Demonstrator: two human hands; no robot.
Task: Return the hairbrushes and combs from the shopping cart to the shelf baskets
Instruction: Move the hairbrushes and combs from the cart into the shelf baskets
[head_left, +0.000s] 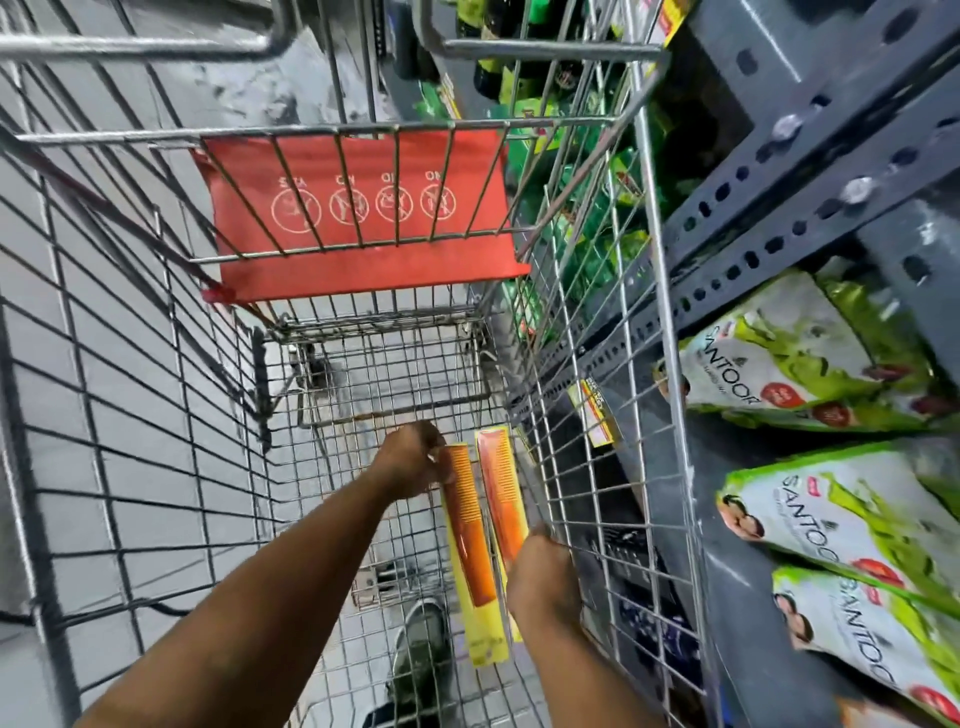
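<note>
The step in hand looks like pickup: 2 orange combs in yellow packs lie side by side near the right wall of the cart (156, 395), low in its basket. The left hand (413, 460) reaches down to the top end of the left comb (465, 525), its fingers curled and touching the pack's edge, apparently pinching it, though the grip itself is partly hidden. The right hand (543, 579) is closed over the lower part of the right comb (500, 483), seemingly gripping it. Next, both need lifting clear of the wire and carrying to the baskets, which are not in view; the shelf (810, 171) at right holds soap packs.
</note>
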